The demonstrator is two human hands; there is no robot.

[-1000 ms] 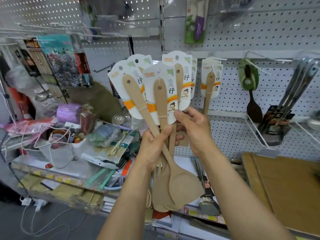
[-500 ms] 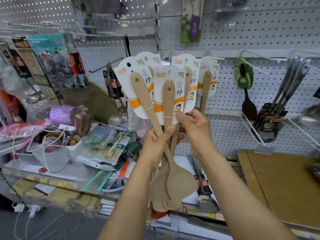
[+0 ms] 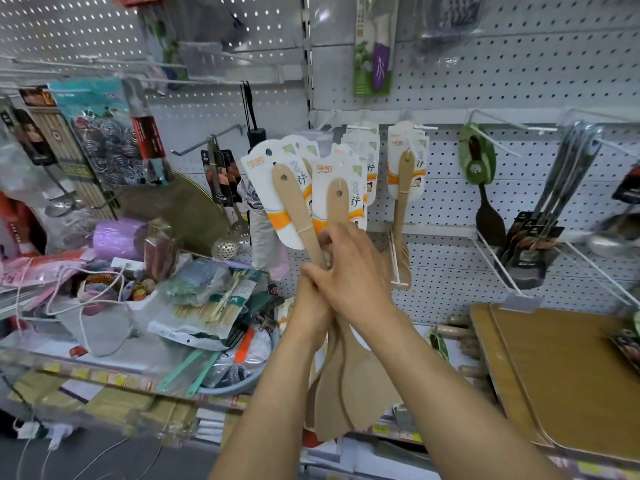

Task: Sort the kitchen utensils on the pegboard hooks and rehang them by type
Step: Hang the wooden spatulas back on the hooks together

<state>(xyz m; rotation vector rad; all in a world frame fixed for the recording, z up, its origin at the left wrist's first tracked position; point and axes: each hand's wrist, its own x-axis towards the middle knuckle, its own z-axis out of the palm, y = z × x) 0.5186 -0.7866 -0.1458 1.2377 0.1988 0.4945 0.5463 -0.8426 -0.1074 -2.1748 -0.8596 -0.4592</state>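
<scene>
Several wooden spatulas (image 3: 298, 209) on white and orange cards are bunched upright in front of the pegboard (image 3: 485, 64). My left hand (image 3: 311, 306) grips their handles from below. My right hand (image 3: 349, 268) lies over the left one, its fingers wrapped round the same handles. The blades (image 3: 349, 386) hang below my wrists. One more carded wooden spatula (image 3: 403, 188) hangs on a white hook (image 3: 420, 127) just right of the bunch.
A dark spatula on a green card (image 3: 479, 174) and steel utensils (image 3: 554, 209) hang at the right. Wooden boards (image 3: 568, 375) lie bottom right. Strainer ladles (image 3: 232, 233) hang left of centre above a cluttered shelf (image 3: 104, 341) of packets and cords.
My right hand has slid from beside the handles over the top of my left hand. The fanned cards have drawn closer together, and the view has shifted slightly left.
</scene>
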